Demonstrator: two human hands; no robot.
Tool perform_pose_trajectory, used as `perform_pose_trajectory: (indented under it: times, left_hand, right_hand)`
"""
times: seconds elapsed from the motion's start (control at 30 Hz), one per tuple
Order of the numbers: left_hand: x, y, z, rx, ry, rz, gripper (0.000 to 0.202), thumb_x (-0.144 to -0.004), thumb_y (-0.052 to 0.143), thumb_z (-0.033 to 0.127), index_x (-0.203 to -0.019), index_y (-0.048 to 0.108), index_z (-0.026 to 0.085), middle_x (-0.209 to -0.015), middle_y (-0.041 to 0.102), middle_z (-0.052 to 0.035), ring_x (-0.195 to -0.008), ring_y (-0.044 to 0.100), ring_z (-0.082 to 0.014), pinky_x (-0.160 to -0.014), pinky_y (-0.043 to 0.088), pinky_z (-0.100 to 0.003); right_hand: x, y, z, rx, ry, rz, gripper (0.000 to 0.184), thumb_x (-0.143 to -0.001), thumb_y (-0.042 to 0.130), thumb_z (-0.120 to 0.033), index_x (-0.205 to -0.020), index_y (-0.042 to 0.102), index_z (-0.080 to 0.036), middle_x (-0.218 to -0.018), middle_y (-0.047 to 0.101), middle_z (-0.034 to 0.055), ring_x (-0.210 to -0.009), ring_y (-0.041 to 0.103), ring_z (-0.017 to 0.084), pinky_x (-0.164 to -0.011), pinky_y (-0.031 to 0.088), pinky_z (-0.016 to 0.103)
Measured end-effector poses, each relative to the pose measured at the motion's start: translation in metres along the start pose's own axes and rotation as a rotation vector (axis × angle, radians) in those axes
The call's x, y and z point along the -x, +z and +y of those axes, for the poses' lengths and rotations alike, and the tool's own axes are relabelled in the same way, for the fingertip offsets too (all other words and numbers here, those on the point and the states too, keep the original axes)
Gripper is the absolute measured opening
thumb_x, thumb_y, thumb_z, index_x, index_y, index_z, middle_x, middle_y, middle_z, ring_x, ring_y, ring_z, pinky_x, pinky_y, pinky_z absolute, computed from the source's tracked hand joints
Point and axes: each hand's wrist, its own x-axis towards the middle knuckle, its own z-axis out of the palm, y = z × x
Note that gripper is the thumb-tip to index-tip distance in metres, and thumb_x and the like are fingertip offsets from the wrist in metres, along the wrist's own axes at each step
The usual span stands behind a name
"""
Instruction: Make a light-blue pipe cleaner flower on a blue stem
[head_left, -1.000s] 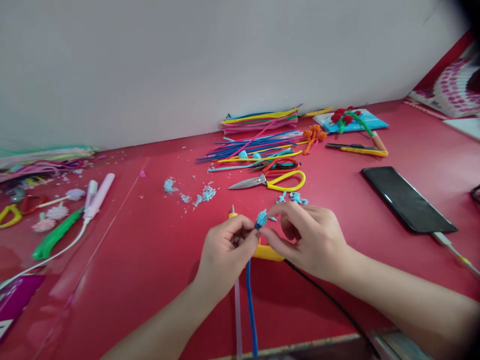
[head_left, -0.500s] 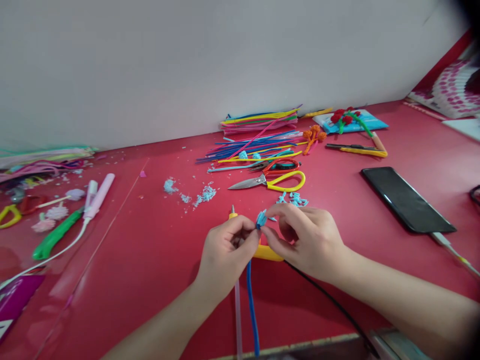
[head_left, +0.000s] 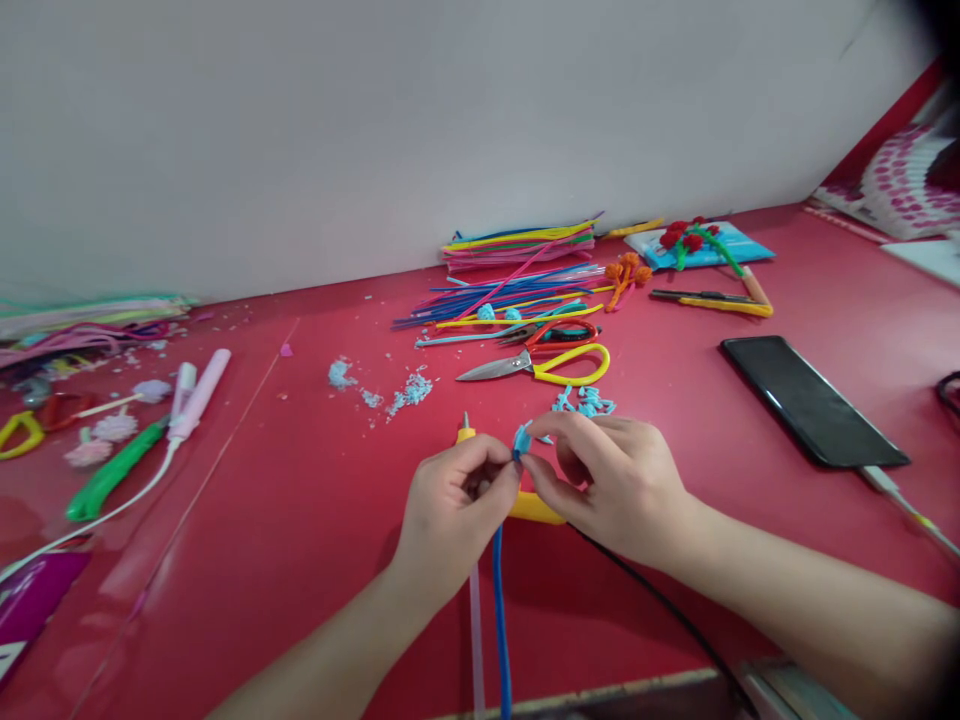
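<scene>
My left hand is closed round the top of a blue pipe cleaner stem that hangs down toward me. My right hand pinches the small light-blue flower head at the stem's tip. The fingertips of both hands meet at that tuft. Under my hands lies a yellow glue gun, its nozzle showing left of my thumb and its black cord running toward me. Several light-blue petal pieces lie just beyond my right hand.
Yellow-handled scissors lie past the petals, with a pile of coloured pipe cleaners behind. A black phone is on the right of the red table. Light-blue trimmings, a pink-white tool and a green handle lie left.
Both hands stay together at the stem's tip; my fingers have shifted slightly round the flower head, pressing it lower. Nothing else on the table has moved.
</scene>
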Motion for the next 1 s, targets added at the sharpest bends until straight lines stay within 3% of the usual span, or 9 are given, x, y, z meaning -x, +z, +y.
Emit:
perform_pose_trajectory:
  times: [0.6, 0.77, 0.9, 1.0]
  left_hand:
    - [0.000, 0.000, 0.000, -0.011, 0.020, 0.030, 0.017, -0.078, 0.053, 0.018, -0.061, 0.052, 0.017, -0.051, 0.041, 0.0052, -0.047, 0.038, -0.0064, -0.043, 0.032, -0.017]
    - [-0.003, 0.000, -0.003, 0.220, -0.109, -0.072, 0.015, -0.081, 0.054, 0.024, -0.067, 0.054, 0.017, -0.054, 0.052, 0.0054, -0.035, 0.035, -0.0019, -0.035, 0.027, -0.015]
    - [-0.008, -0.003, -0.007, 0.401, -0.186, -0.129, 0.012, -0.081, 0.057, 0.029, -0.078, 0.056, 0.017, -0.061, 0.061, 0.0028, -0.029, 0.036, -0.0005, -0.030, 0.024, -0.013]
    - [-0.011, -0.008, -0.008, 0.452, -0.177, -0.057, 0.011, -0.081, 0.059, 0.028, -0.084, 0.058, 0.018, -0.062, 0.063, 0.0020, -0.030, 0.038, -0.0005, -0.029, 0.024, -0.012]
  right_hand:
    - [0.000, 0.001, 0.000, -0.011, -0.007, -0.009, 0.015, -0.085, 0.050, -0.024, -0.097, 0.053, -0.016, -0.057, 0.054, -0.0046, -0.049, 0.047, 0.008, -0.052, 0.036, 0.022]
    - [-0.001, -0.005, -0.001, -0.147, 0.061, 0.011, 0.019, -0.083, 0.054, -0.026, -0.100, 0.052, -0.017, -0.055, 0.050, -0.0064, -0.047, 0.046, 0.007, -0.051, 0.037, 0.020]
    - [-0.002, -0.011, 0.002, -0.267, 0.189, 0.052, 0.004, -0.085, 0.050, -0.022, -0.087, 0.051, -0.018, -0.054, 0.050, -0.0064, -0.045, 0.046, 0.006, -0.048, 0.037, 0.018]
    - [-0.003, -0.009, 0.004, -0.207, 0.173, -0.089, 0.007, -0.085, 0.048, -0.023, -0.081, 0.052, -0.018, -0.058, 0.052, -0.0041, -0.048, 0.047, 0.008, -0.049, 0.036, 0.020]
